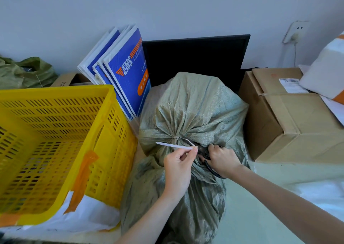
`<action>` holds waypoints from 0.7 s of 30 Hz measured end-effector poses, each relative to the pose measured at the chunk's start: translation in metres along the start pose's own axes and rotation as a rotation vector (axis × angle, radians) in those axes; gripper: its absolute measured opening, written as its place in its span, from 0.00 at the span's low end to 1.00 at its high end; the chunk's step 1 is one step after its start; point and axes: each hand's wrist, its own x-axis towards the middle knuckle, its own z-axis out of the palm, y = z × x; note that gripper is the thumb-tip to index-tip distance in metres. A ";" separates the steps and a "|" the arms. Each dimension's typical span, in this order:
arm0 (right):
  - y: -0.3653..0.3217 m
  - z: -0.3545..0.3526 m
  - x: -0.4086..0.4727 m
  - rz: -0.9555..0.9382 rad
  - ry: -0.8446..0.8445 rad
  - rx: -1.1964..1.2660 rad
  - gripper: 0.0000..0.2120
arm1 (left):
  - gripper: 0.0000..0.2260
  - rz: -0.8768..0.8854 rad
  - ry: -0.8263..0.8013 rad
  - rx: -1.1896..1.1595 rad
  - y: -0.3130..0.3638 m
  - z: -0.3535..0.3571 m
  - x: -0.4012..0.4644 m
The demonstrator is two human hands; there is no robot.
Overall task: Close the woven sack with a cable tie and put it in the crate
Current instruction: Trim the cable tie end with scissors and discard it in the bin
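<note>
A grey-green woven sack [191,105] lies on the table, its neck gathered and cinched near the middle. A white cable tie tail [174,145] sticks out leftward from the neck. My left hand [178,166] pinches the tail's end between thumb and fingers. My right hand [222,159] grips black scissors [203,153], their blades at the sack's neck by the tie. The yellow plastic crate [55,132] stands to the left of the sack, with nothing in it.
Blue and white mail envelopes [121,70] lean behind the crate. A black monitor [195,57] stands at the wall. Cardboard boxes [290,117] sit right of the sack. White plastic mailers [80,217] lie under the crate. Another green sack [22,72] is far left.
</note>
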 end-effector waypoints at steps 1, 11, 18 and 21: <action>0.001 -0.001 0.000 0.002 0.008 -0.002 0.27 | 0.07 0.004 0.007 0.000 0.000 -0.001 0.000; 0.010 0.005 0.007 -0.013 0.129 -0.032 0.25 | 0.04 0.023 0.068 -0.005 0.000 -0.010 0.001; 0.010 -0.011 0.008 -0.035 0.042 -0.036 0.25 | 0.06 0.044 0.089 -0.015 0.006 -0.012 -0.004; 0.011 -0.010 0.009 -0.079 0.107 -0.041 0.24 | 0.06 0.099 0.086 0.021 0.013 -0.011 -0.007</action>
